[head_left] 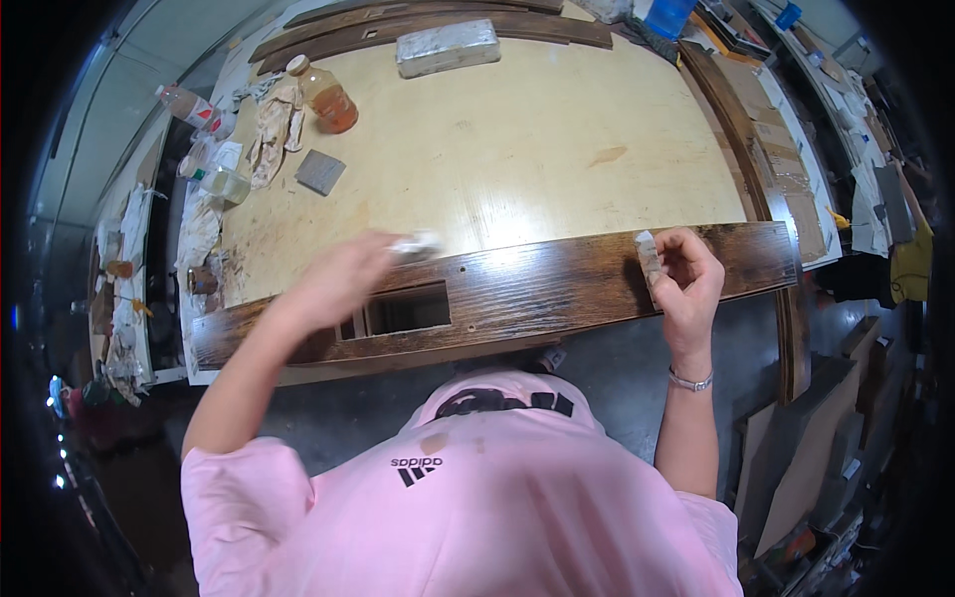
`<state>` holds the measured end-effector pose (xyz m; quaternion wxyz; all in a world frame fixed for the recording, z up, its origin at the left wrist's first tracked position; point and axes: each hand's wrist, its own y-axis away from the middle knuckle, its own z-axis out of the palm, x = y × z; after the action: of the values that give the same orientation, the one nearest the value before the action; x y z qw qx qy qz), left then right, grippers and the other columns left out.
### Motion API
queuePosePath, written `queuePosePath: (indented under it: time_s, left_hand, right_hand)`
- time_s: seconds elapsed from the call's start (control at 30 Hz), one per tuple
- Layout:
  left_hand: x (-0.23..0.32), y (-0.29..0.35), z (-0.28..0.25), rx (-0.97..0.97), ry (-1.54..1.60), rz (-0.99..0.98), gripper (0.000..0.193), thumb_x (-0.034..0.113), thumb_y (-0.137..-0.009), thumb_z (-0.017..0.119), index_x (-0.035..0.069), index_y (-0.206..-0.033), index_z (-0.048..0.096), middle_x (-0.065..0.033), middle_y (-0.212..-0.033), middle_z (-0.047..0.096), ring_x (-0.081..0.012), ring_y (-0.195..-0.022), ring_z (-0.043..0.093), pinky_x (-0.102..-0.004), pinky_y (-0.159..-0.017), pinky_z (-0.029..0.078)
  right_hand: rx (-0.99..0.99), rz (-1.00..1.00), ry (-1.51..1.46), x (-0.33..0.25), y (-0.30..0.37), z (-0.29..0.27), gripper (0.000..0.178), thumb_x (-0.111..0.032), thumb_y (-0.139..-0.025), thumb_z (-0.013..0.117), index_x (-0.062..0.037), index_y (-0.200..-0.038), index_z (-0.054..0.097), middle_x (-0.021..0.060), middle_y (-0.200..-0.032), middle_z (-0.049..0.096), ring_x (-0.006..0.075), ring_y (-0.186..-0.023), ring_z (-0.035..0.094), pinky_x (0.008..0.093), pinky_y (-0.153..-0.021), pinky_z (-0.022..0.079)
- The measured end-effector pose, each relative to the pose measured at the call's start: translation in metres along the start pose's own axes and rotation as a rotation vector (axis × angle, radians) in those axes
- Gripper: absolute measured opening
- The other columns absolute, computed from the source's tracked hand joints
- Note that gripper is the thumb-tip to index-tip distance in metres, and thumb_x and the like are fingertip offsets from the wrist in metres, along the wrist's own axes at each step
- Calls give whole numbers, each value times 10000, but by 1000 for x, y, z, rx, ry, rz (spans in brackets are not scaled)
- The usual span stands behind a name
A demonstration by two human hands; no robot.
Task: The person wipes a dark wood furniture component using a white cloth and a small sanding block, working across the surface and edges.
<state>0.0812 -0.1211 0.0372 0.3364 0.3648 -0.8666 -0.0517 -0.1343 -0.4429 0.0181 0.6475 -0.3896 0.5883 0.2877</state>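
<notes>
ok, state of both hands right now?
Left hand: closed on a white wad, motion-blurred.
Right hand: closed, holding a thin whitish piece.

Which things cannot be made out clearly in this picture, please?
All in the head view:
Left hand and the white item against it: motion blur hides grip and material.
Pale piece in the right hand: too small to identify.
Blue object: cut off by the upper edge.

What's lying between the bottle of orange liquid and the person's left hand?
A flat grey pad lies on the pale tabletop between the bottle and the left hand, as the head view shows.
</notes>
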Motion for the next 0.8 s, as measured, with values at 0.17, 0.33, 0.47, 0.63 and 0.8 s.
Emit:
queuePosePath:
  time_s: [0.17,0.33,0.47,0.63,0.8]
  left_hand:
    - [8,37,-8,491,128,114,359,210,-1013,516,45,-1321,594,-164,-1291,626,-353,-1140,615,-411,-1014,467]
    - [16,44,23,412,-394,449,383,140,-928,578,62,-1302,603,-169,-1324,604,-381,-1149,597,-452,-1014,465]
    - [-87,95,-21,556,-114,10,252,110,-958,553,50,-1152,702,-149,-1091,697,-348,-996,636,-429,-878,493]
    - [-69,91,-5,832,-63,79,238,133,-921,622,32,-1130,677,-161,-1070,669,-349,-1011,615,-434,-902,479]
    - [-60,92,-5,738,-353,74,258,152,-849,661,23,-1072,664,-145,-1063,655,-364,-993,594,-468,-840,457]
  right_hand:
    - [41,-8,222,0,0,4,103,-38,-817,628,3,-911,622,-26,-830,550,36,-723,459,188,-630,366]
    - [23,-72,206,9,1,-9,118,-73,-845,641,-6,-938,614,-30,-836,523,33,-731,445,182,-656,351]
    - [-28,-1,179,5,-2,9,159,-48,-813,587,9,-961,605,-21,-843,530,26,-698,459,171,-587,358]
    - [-39,34,168,3,-2,16,203,-31,-787,540,30,-971,599,-16,-847,528,27,-692,462,170,-561,351]
    - [17,-17,212,5,-1,0,169,-61,-798,573,13,-947,603,-24,-835,520,37,-730,474,179,-614,372]
